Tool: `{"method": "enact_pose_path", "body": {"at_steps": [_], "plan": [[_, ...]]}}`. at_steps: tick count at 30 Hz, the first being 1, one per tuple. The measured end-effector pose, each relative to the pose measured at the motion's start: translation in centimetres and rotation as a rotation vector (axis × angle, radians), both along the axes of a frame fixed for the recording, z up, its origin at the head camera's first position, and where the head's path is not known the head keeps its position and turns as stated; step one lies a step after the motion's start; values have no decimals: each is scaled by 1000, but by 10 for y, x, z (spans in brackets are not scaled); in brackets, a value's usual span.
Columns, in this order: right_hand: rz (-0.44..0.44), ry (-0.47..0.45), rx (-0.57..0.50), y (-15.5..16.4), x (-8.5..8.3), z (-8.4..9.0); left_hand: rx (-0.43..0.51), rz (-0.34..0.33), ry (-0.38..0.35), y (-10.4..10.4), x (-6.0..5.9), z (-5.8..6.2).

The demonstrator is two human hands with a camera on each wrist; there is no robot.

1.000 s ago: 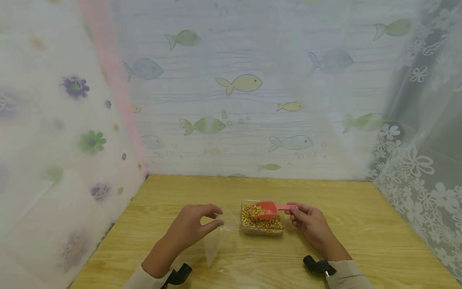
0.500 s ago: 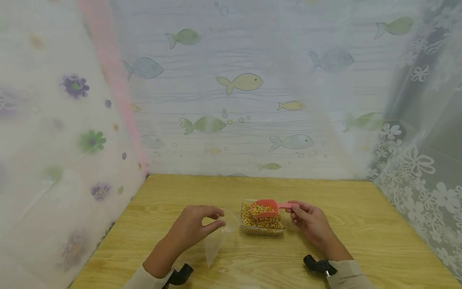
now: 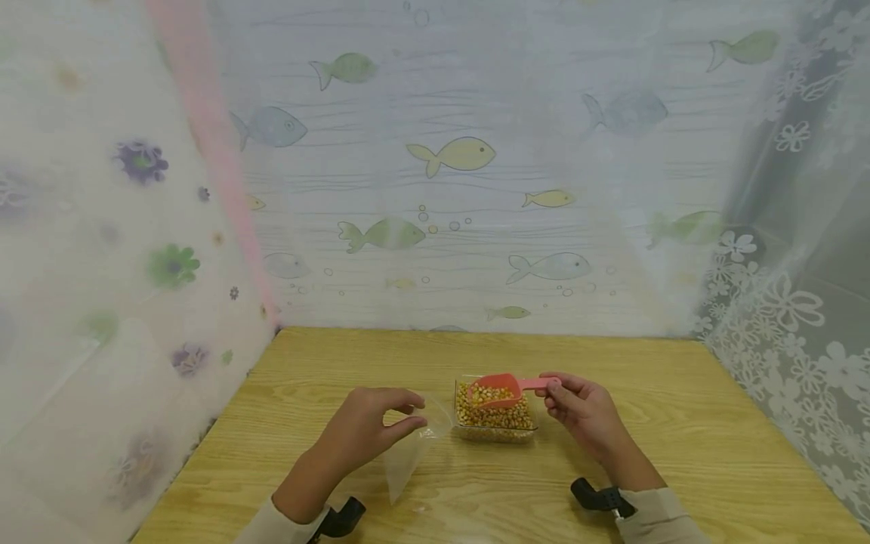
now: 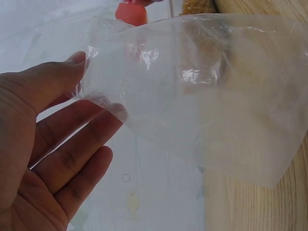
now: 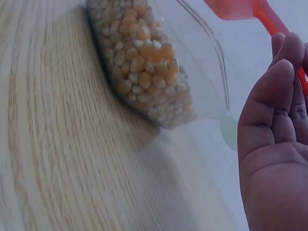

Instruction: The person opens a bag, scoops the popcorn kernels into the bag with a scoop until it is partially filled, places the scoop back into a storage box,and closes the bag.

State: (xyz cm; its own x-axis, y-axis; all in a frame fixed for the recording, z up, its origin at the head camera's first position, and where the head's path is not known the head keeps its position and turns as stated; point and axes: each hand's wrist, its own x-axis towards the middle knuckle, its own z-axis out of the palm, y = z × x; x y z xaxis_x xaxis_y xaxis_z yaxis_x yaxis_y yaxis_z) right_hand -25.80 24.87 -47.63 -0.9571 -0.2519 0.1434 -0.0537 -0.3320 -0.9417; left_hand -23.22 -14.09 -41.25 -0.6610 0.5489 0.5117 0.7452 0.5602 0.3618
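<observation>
Wooden table [image 3: 680, 446], fish-print curtain [image 3: 448, 155] behind | right hand [image 3: 581, 412] pinches pink scoop [image 3: 499, 387] (heaped with yellow kernels) above clear tub [image 3: 492, 412] | left hand [image 3: 363, 431] pinches clear bag [image 3: 408, 461], mouth beside tub

On the table [image 3: 680, 446] a tub [image 3: 494, 432] stands near the middle, and kernels [image 3: 492, 415] lie in it. The scoop [image 3: 501, 388] is above the tub with kernels in it, its handle points to the right, where the right hand [image 3: 578, 412] holds it just beside the tub. To the left of the tub is the bag [image 3: 411, 453], its mouth close to the tub and its lower end toward the front edge of the table, and the left hand [image 3: 363, 431] pinches it at the upper left side; behind the table hangs a curtain [image 3: 442, 189].
</observation>
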Motion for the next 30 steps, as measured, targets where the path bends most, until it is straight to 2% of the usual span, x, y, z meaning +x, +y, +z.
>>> {"method": "enact_pose_path", "body": {"at_steps": [12,18,30], "plan": [[59,69,-62,-18,8,15,-6,-9,35,0,0,0],[87,61,-70,-30,12,22,8,-41,58,1,0,0],[88,53,8,-42,16,26,-14,-40,44,3,2,4]]}}
